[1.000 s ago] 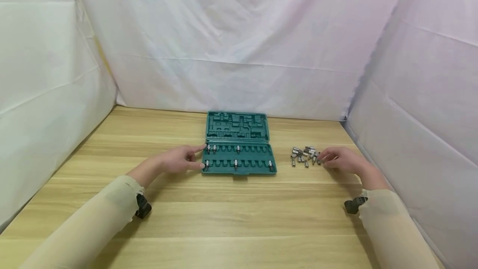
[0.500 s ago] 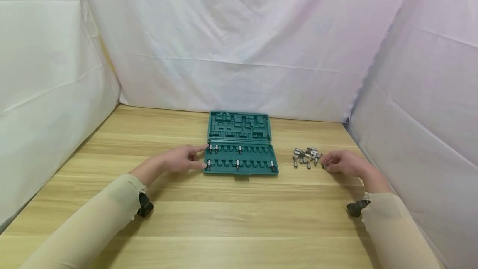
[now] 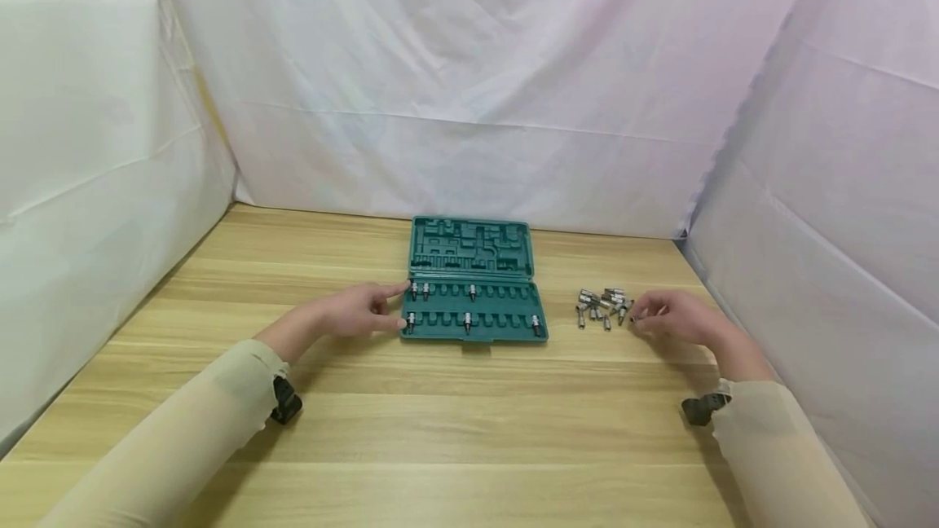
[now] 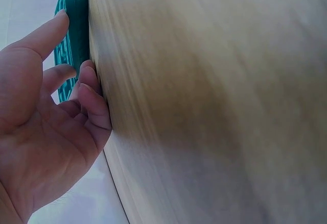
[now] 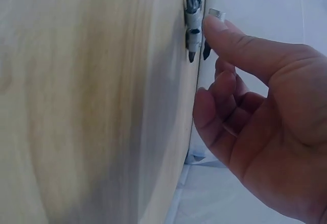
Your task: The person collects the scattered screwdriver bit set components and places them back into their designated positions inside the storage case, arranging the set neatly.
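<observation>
My left hand touches the left edge of an open green bit case with its thumb and index finger spread; the left wrist view shows the thumb on the case's side. Several silver bit sockets sit in the case's two rows, among them one bit socket at the middle of the front row. On the right, my right hand pinches a bit socket between thumb and fingertip, its knurled silver end and dark tip showing. Beside it lies a loose pile of bit sockets.
The case's lid, moulded with recesses, lies open toward the back of the wooden table. White cloth walls enclose the table at the back and both sides. Each wrist wears a black camera.
My right hand has picked up a bit socket from the right edge of the pile and now holds it beside the pile. The left hand stays at the case's edge.
</observation>
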The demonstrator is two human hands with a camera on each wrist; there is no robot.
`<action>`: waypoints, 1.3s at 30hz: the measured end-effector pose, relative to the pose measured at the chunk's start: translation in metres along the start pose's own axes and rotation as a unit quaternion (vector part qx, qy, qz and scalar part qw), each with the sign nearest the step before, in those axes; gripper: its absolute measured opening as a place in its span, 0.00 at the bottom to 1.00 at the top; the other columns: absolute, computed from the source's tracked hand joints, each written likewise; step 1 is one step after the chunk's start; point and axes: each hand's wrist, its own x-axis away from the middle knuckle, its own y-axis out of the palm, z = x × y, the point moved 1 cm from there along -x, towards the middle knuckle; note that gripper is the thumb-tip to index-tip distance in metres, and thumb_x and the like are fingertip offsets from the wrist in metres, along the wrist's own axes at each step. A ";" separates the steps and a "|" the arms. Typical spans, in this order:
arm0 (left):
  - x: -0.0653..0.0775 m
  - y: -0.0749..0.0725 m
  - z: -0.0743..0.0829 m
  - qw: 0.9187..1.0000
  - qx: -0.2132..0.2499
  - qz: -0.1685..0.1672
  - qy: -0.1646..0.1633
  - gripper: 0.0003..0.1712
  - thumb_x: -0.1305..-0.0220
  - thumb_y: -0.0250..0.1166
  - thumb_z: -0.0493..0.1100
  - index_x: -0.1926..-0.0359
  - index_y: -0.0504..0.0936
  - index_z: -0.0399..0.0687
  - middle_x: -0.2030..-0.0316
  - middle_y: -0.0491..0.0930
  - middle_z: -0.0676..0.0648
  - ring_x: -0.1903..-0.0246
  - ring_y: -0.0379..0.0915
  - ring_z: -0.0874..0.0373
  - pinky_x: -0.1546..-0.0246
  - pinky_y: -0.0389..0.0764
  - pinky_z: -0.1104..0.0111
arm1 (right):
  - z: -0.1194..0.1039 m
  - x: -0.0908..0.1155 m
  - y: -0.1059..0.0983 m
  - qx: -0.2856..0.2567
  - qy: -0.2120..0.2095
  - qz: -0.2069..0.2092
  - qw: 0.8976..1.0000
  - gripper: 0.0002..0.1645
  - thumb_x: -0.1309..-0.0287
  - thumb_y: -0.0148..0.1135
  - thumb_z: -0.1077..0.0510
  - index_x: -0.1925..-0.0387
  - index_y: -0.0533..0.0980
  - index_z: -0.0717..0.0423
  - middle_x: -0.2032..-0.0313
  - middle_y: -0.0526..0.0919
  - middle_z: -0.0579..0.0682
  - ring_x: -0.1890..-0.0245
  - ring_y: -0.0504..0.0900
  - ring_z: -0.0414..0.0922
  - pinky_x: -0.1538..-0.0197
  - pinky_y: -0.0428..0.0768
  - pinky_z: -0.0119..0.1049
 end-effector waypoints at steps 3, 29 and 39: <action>0.001 0.000 0.000 1.000 0.000 0.000 0.001 0.50 0.21 0.69 0.54 0.11 0.52 0.51 0.66 0.81 0.46 0.71 0.70 0.56 0.66 0.73 0.63 | -0.004 -0.002 0.000 -0.008 -0.008 0.008 1.000 0.11 0.29 0.74 0.57 0.50 0.88 0.57 0.59 0.87 0.52 0.61 0.83 0.44 0.59 0.83 0.37; 0.001 -0.001 0.001 1.000 -0.006 -0.002 -0.003 0.50 0.21 0.68 0.54 0.11 0.52 0.51 0.67 0.81 0.46 0.72 0.68 0.56 0.66 0.72 0.63 | -0.021 -0.013 0.008 -0.238 -0.006 0.036 0.971 0.29 0.20 0.63 0.61 0.26 0.69 0.70 0.46 0.89 0.64 0.51 0.93 0.43 0.43 0.90 0.41; 0.001 -0.002 0.000 1.000 -0.001 -0.002 0.000 0.50 0.21 0.69 0.54 0.11 0.52 0.52 0.67 0.80 0.45 0.73 0.67 0.57 0.68 0.71 0.64 | -0.037 -0.020 0.013 -0.212 -0.011 0.065 0.975 0.32 0.21 0.67 0.52 0.24 0.72 0.62 0.41 0.88 0.64 0.51 0.90 0.45 0.51 0.89 0.44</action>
